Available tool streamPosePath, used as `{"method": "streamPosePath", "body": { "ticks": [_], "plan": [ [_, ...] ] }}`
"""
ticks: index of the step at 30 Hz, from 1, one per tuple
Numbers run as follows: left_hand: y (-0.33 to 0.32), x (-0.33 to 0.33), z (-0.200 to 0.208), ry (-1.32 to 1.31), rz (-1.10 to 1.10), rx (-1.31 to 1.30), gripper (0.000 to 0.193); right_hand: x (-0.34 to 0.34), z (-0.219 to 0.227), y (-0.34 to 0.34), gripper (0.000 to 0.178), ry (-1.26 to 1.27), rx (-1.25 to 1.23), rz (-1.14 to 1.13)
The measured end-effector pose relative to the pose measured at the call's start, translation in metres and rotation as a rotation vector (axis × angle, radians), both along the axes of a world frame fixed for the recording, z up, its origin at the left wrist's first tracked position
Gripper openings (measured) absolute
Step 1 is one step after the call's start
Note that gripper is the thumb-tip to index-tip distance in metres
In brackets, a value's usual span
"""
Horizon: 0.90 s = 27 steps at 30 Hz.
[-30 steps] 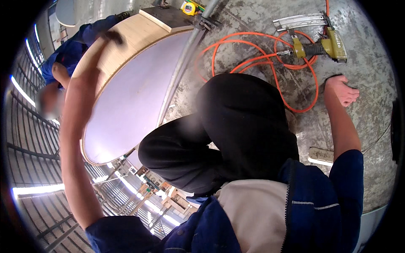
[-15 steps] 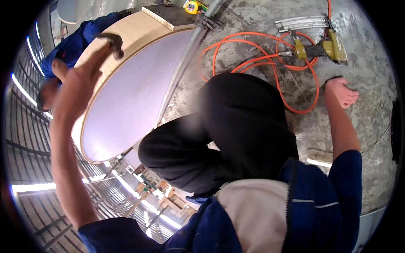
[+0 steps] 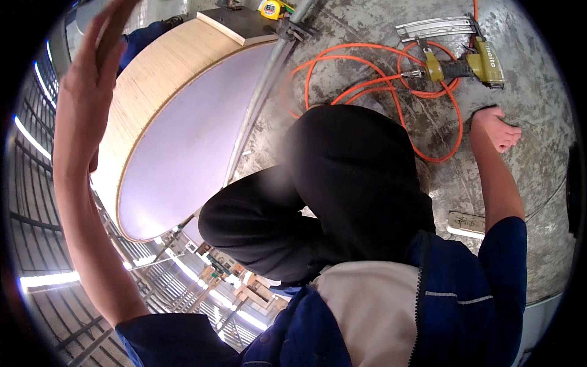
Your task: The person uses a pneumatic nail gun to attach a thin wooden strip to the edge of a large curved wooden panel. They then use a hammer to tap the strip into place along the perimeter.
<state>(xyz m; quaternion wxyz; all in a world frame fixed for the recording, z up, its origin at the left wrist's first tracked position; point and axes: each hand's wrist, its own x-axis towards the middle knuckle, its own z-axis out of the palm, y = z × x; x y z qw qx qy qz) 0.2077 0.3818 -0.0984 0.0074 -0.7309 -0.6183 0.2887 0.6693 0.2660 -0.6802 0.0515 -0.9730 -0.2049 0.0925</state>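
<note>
My left hand point(image 3: 85, 92) is raised at the far left, its fingers closed around the hammer handle point(image 3: 116, 27). The hammer's head lies outside the picture. To the right of this hand stands a large curved piece with a pale wood side point(image 3: 153, 79) and a smooth lilac-white face point(image 3: 189, 147). My right hand point(image 3: 496, 129) is down by the concrete floor on the right, fingers curled in. A dark edge shows beside it, and what it holds, if anything, is hidden. Just beyond that hand lies a yellow-green air nailer point(image 3: 468, 68).
An orange air hose point(image 3: 460, 122) lies in loops beside the nailer. A metal pipe point(image 3: 260, 92) runs along the curved piece. A yellow tape measure point(image 3: 271, 8) and a dark board point(image 3: 241, 23) are at the top. Another person's blue clothing point(image 3: 147, 40) shows behind the wood.
My left hand has swung up and to the left, away from the wood, taking the hammer's head out of view. My right hand has hardly moved.
</note>
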Motion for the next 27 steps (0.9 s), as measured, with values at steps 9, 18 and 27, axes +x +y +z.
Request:
{"method": "streamPosePath", "body": {
  "ticks": [9, 18, 27],
  "plan": [
    [0.023, -0.026, -0.069, -0.134, -0.229, -0.187, 0.051, 0.010, 0.006, -0.005, 0.074, -0.050, -0.002, -0.019],
    [0.012, -0.031, -0.108, -0.103, 0.055, -0.408, 0.057, -0.003, 0.013, 0.000, 0.074, -0.077, 0.018, 0.002],
    [0.018, -0.021, -0.145, 0.113, 0.049, -0.475, 0.052, 0.003, 0.016, 0.004, 0.075, -0.116, 0.041, 0.092]
  ]
}}
